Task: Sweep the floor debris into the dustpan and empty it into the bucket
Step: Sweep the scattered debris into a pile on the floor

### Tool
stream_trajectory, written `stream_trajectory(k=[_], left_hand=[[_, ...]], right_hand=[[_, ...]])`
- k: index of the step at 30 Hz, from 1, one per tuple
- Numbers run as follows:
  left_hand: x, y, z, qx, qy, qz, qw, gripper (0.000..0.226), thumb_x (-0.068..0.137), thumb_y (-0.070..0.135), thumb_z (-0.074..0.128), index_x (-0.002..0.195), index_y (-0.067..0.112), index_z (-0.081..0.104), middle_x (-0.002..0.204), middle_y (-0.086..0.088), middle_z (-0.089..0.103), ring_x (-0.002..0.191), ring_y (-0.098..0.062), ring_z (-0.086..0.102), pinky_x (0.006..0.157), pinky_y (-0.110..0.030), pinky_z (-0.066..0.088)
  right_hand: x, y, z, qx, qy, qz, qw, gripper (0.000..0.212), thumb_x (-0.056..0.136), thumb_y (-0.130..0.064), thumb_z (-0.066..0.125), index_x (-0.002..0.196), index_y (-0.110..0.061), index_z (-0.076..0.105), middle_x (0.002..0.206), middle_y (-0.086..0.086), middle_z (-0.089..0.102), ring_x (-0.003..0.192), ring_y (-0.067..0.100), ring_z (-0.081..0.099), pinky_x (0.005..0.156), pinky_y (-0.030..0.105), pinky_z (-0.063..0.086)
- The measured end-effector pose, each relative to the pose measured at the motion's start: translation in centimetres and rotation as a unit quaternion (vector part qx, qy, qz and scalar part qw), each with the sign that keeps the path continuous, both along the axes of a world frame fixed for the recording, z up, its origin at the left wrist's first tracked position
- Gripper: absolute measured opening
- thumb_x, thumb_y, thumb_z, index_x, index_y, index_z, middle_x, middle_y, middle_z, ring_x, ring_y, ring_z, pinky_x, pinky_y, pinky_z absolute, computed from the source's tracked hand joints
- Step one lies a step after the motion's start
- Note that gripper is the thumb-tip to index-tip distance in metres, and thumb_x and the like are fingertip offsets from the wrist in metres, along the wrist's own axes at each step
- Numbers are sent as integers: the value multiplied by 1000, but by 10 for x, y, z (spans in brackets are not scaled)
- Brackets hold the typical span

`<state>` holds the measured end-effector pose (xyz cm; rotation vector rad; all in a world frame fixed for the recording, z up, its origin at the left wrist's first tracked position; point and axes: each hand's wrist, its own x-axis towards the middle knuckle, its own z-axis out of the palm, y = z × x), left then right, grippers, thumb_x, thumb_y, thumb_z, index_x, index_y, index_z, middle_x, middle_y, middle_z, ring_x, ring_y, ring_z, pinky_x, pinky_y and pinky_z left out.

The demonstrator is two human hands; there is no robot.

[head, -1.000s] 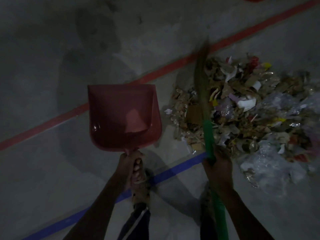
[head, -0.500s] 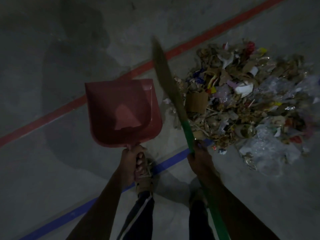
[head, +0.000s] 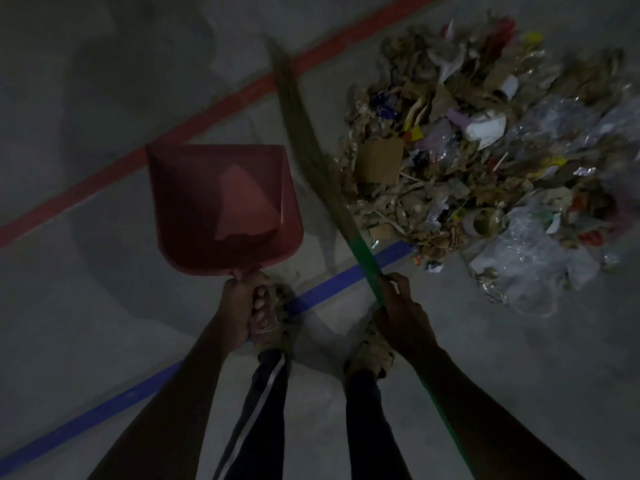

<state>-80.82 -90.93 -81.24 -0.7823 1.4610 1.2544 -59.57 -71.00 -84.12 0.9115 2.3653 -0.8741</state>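
One head-worn wide-angle camera looks steeply down from standing height at the concrete floor (head: 104, 323) ahead.

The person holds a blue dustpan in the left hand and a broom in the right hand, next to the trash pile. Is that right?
Not quite. The dustpan is red, not blue, as the head view shows. The left hand does hold it, and the right hand holds the broom beside the trash pile.

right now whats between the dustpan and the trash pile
In the head view, the broom slants between the red dustpan and the trash pile, its bristles blurred, with bare floor beneath it.
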Motion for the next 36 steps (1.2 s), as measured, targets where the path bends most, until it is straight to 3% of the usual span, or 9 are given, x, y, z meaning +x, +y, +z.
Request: stream_trajectory(k=[5, 10, 14, 20, 25, 28, 32, 34, 36], left_hand=[[29, 10, -26, 9, -12, -18, 1000, 37, 90, 14, 52, 56, 14, 39, 40, 0, 30, 26, -15, 25, 39, -14, 23], [61, 24, -55, 11, -16, -41, 999, 31, 82, 17, 57, 56, 13, 39, 40, -2, 30, 26, -14, 25, 40, -15, 21], [81, 30, -64, -12, 1, -87, 996, 38, 87, 9, 59, 54, 11, 40, 40, -3, 31, 27, -14, 25, 41, -15, 23], [77, 24, -91, -62, 12, -188, 980, 40, 84, 7, 64, 53, 12, 40, 44, -5, 31, 31, -12, 26, 43, -16, 22], [78, 6, -118, -87, 6, -235, 968, 39, 84, 19, 66, 51, 17, 45, 52, -7, 38, 42, -14, 33, 50, -25, 28], [86, 3, -123, -79, -49, -263, 960, 52, 95, 24, 57, 45, 18, 42, 44, -3, 34, 33, -12, 28, 45, -19, 23], [94, 8, -122, -88, -104, -280, 950, 53, 97, 19, 51, 47, 19, 33, 41, 3, 27, 28, -11, 22, 37, -11, 19], [97, 9, -127, -73, -113, -262, 956, 56, 97, 16, 50, 44, 20, 31, 41, 3, 25, 27, -10, 21, 35, -11, 18], [98, 7, -133, -61, -115, -242, 961, 59, 96, 13, 51, 41, 22, 32, 40, 3, 25, 27, -11, 21, 35, -11, 19]], right_hand=[[36, 12, -18, 58, -7, -40, 997, 61, 86, -13, 61, 142, -17, 38, 142, 6, 32, 54, 28, 53, 49, 40, 50], [68, 42, -26, 117, 80, -61, 988, 71, 80, -9, 67, 144, -8, 37, 142, 13, 35, 45, 29, 45, 43, 31, 41], [78, 64, -34, 171, 115, -63, 976, 76, 74, -5, 69, 144, -6, 39, 143, 12, 38, 48, 35, 52, 43, 32, 45], [71, 96, -67, 244, 56, -79, 965, 77, 77, -9, 65, 148, -11, 34, 148, 7, 35, 57, 34, 56, 48, 30, 43], [62, 91, -96, 222, 16, -184, 957, 79, 74, -5, 63, 146, -17, 32, 143, 4, 40, 76, 36, 60, 57, 30, 37], [52, 80, -108, 167, 22, -263, 950, 77, 71, -9, 65, 138, -23, 29, 135, 5, 47, 90, 36, 60, 64, 31, 37], [46, 72, -123, 78, 15, -320, 944, 76, 75, -17, 69, 140, -21, 29, 105, 0, 51, 80, 30, 57, 68, 33, 37], [44, 72, -131, 75, 41, -295, 952, 77, 80, -19, 68, 144, -18, 27, 111, 1, 49, 78, 25, 51, 66, 33, 37], [40, 74, -137, 80, 55, -288, 953, 65, 88, -21, 62, 143, -16, 28, 120, 10, 53, 78, 34, 57, 64, 34, 36]])
